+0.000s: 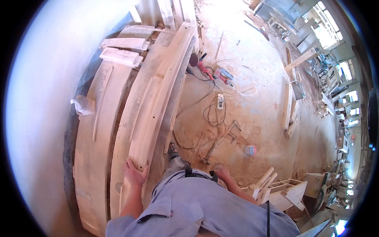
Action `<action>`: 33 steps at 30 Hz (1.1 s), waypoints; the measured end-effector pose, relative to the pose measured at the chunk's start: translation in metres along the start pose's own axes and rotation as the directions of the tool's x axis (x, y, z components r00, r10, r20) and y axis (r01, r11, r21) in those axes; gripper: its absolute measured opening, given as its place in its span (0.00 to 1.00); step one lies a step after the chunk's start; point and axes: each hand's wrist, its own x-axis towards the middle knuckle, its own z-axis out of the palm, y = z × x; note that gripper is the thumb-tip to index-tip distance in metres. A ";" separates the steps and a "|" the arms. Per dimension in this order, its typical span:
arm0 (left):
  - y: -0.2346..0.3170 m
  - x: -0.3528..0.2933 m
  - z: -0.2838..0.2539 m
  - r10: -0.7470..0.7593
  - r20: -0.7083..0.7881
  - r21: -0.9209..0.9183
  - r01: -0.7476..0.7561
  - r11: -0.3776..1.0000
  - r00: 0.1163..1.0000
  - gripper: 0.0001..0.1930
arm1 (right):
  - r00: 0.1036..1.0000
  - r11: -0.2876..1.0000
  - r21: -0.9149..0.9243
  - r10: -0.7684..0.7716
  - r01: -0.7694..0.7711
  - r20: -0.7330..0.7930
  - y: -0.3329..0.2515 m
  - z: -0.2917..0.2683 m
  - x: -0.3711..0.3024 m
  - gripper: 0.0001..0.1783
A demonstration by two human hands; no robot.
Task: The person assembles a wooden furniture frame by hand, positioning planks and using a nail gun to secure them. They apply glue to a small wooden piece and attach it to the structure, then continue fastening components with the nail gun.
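Observation:
My left hand lies on top of a long, pale wooden board, with the thumb spread away from the fingers. Small dark holes show along this board, which rests on thick planks at my left. Beside my waist, my right hand hangs near a dark belt; its fingers are smeared and partly hidden, so what they do is unclear. Wide rough planks lie between the board and the wall, with short offcuts on their far end.
On the dusty floor are a red power tool, another corded tool, a white power strip, a metal clamp and a small box. Wooden frames stand at right, and timber pieces lie farther off.

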 end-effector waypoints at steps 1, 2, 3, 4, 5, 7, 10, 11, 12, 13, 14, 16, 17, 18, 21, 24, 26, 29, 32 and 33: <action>0.002 0.001 0.005 0.008 -0.001 -0.003 -0.008 1.000 1.000 0.51 | 1.000 0.999 -0.044 -0.011 0.011 -0.013 0.007 -0.004 0.013 0.12; -0.002 0.003 0.003 0.014 -0.007 0.021 -0.014 1.000 1.000 0.52 | 0.996 0.998 -0.047 0.052 -0.049 0.068 -0.005 -0.008 0.028 0.12; -0.005 0.005 -0.002 -0.008 0.016 0.029 0.007 1.000 1.000 0.52 | 0.981 0.993 -0.051 0.114 -0.107 0.158 -0.025 -0.018 0.042 0.12; -0.006 0.004 -0.008 -0.032 0.045 0.040 0.030 0.999 0.998 0.53 | 0.971 0.987 0.025 0.152 -0.159 0.184 -0.051 -0.034 0.048 0.12; -0.007 0.004 -0.012 -0.053 0.073 0.049 0.049 0.998 0.996 0.53 | 0.959 0.972 0.093 0.192 -0.214 0.207 -0.075 -0.052 0.054 0.13; -0.009 0.007 -0.014 -0.002 0.071 0.052 -0.001 0.999 0.997 0.53 | 0.958 0.874 0.394 0.264 -0.285 0.110 -0.111 -0.085 0.060 0.14; -0.023 -0.006 -0.008 0.011 0.071 0.002 -0.011 1.000 0.997 0.50 | 0.949 0.858 0.414 0.312 -0.303 0.047 -0.072 -0.065 0.069 0.17; -0.020 -0.003 -0.001 0.009 0.059 -0.039 -0.007 0.999 0.998 0.49 | 0.944 0.888 0.353 0.329 -0.296 -0.036 -0.043 -0.051 0.069 0.17; -0.010 0.003 0.006 0.040 0.044 -0.032 -0.039 0.999 0.998 0.47 | 0.929 0.912 0.281 0.346 -0.300 -0.133 -0.004 -0.034 0.065 0.18; 0.001 0.011 0.001 0.063 0.018 -0.009 -0.063 0.998 0.998 0.45 | 0.914 0.931 0.212 0.340 -0.296 -0.219 0.017 -0.027 0.066 0.19; 0.010 0.022 -0.009 0.083 -0.017 0.036 -0.083 0.996 0.996 0.43 | 0.903 0.876 0.302 0.419 -0.376 -0.092 0.015 -0.033 0.070 0.18; 0.046 0.057 -0.009 0.136 -0.096 0.010 -0.136 0.991 0.986 0.41 | 0.832 0.718 0.430 0.525 -0.547 0.181 0.015 -0.052 0.072 0.18; 0.073 0.079 -0.003 0.157 -0.132 -0.014 -0.160 0.987 0.979 0.40 | 0.817 0.716 0.396 0.533 -0.574 0.221 0.024 -0.059 0.077 0.19; 0.110 0.110 0.004 0.230 -0.172 -0.061 -0.243 0.968 0.958 0.38 | 0.796 0.711 0.359 0.546 -0.605 0.261 0.045 -0.052 0.079 0.21; 0.200 0.202 0.032 0.302 -0.181 -0.158 -0.331 0.930 0.936 0.37 | 0.799 0.740 0.313 0.507 -0.595 0.323 0.058 -0.057 0.123 0.20; 0.298 0.303 0.074 0.390 -0.070 -0.145 -0.397 0.906 0.918 0.36 | 0.933 0.942 0.107 0.292 -0.319 0.211 0.118 -0.038 0.196 0.14; 0.352 0.373 0.101 0.451 -0.027 -0.113 -0.451 0.885 0.892 0.36 | 0.954 0.947 0.161 0.254 -0.279 0.161 0.135 -0.032 0.254 0.10; 0.405 0.478 0.151 0.445 -0.025 0.071 -0.443 0.894 0.895 0.37 | 0.906 0.833 0.362 0.412 -0.418 0.100 0.142 -0.070 0.405 0.11; 0.406 0.568 0.178 0.214 -0.055 0.210 -0.199 0.957 0.975 0.39 | 0.949 0.872 0.407 0.313 -0.270 -0.041 0.120 -0.156 0.534 0.13; 0.394 0.592 0.188 0.099 -0.072 0.152 -0.087 0.984 0.993 0.42 | 0.949 0.888 0.338 0.281 -0.313 0.143 0.126 -0.186 0.579 0.15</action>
